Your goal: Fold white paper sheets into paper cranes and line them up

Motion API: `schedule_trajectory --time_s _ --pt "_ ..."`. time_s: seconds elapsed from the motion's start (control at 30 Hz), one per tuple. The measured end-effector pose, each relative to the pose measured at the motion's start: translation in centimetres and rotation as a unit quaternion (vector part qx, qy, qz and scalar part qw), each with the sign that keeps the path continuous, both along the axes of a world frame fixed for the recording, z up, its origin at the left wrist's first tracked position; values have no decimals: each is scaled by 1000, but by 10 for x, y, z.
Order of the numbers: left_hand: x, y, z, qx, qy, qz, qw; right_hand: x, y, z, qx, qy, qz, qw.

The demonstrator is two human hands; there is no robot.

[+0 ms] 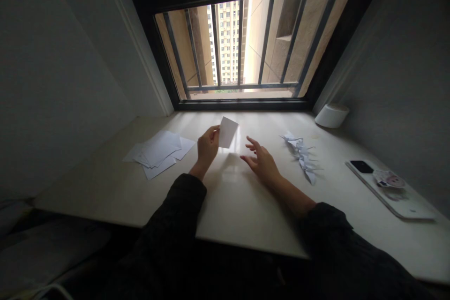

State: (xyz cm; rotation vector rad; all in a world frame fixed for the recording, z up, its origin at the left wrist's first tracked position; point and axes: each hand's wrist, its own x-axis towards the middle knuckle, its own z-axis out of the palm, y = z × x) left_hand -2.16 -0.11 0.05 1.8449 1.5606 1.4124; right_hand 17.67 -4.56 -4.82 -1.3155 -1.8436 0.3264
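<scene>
Dark sleeves (183, 201) are the closest bit, both reaching in over the counter's near edge. Biggest thing by far is the counter (242, 218), a pale slab that runs up to a barred window (260, 47) along its far edge, so most of the light comes from there. White phone (393, 199) is lying back-up by the right edge with a cartoon sticker or grip (388, 179) on it, can't tell which. Over toward the left edge there's a messy pile of loose white sheets (160, 147), fanned and overlapping.

Right hand (262, 161) is above the middle of the counter with nothing in it, thumb and fingers spread pretty wide. Between it and the right edge is a row of folded paper cranes (304, 154), bunched so tight I can't get a clean count. Some slanted white cylinder (331, 117) sits in the far right corner, no idea what it is.

Left hand (209, 143) is the busy one: fingertips pinched narrow on the left side of a square of white paper (229, 132), tilted up above the counter, nearer the far edge.

My read: setup stage, one flat sheet, no creases I can make out. Next move probably calls for the right hand to close the gap and pinch the opposite side, so the edges can be lined up.
</scene>
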Motion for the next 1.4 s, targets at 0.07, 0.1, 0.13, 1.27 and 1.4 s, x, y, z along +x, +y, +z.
schedule_trajectory --time_s 0.07,0.1,0.13,1.27,1.4 --pt "26 -5 -15 -37 -124 -63 990 3 2 1 15 18 -20 1000" --pt "35 -7 -22 -61 -172 -77 980 5 2 2 20 19 -25 999" --pt "40 -7 -29 -84 -214 -81 970 6 3 4 27 16 -24 999" --pt "39 -5 -23 -250 -494 -137 821 14 12 10 -19 284 0 959" --pt "41 -10 -19 -227 -464 -227 825 17 12 14 -86 384 13 919"
